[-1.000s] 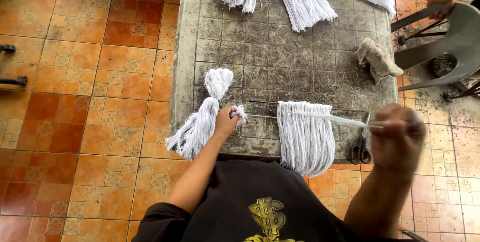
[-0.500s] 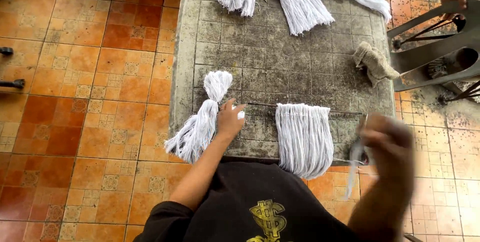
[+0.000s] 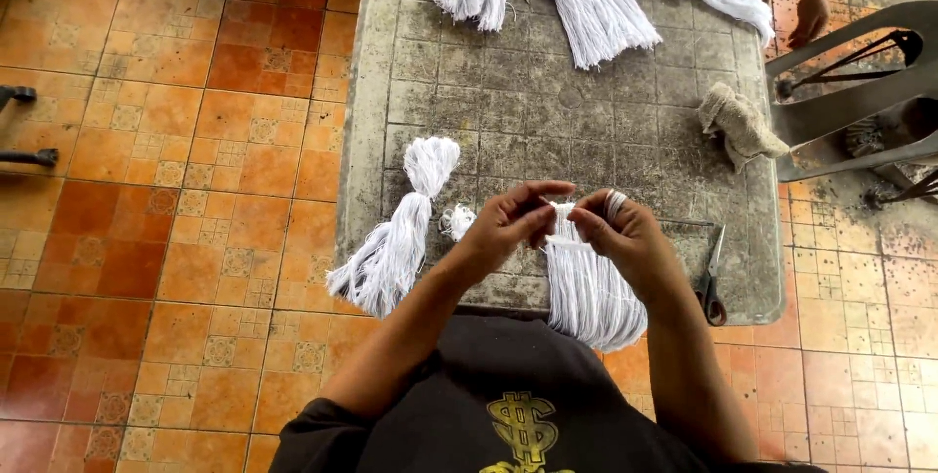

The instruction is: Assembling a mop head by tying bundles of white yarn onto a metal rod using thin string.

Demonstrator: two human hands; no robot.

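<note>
Done: 1 tied white cotton-yarn mop bundle on grey table | In hand: left hand, right hand pinch loose white yarn hank, binding unfinished | steel scissors idle

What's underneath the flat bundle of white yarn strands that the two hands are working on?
The flat bundle of white yarn strands lies on the grey stone table, its lower ends hanging over the near edge. The left hand and right hand cover its top, hiding anything beneath there.
</note>
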